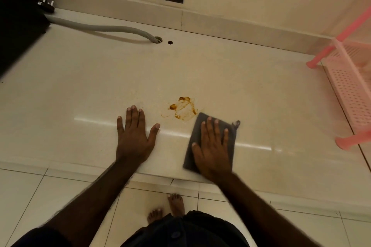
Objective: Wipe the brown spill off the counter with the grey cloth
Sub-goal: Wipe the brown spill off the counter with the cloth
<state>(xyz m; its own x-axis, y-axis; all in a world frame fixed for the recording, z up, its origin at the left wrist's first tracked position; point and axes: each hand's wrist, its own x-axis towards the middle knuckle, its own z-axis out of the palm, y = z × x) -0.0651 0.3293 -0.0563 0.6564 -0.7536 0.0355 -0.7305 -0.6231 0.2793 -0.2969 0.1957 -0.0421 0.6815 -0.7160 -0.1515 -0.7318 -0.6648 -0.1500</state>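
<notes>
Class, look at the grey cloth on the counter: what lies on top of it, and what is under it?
The right hand lies flat on the grey cloth. Under it, only counter shows around its edges; the covered surface is hidden.

The right hand hides the grey cloth's middle; the pink rack and a dark, perhaps appliance-like shape run off-frame.

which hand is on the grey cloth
The right hand, pressed flat on the grey cloth beside the brown spill; the left hand rests on bare counter.
</notes>
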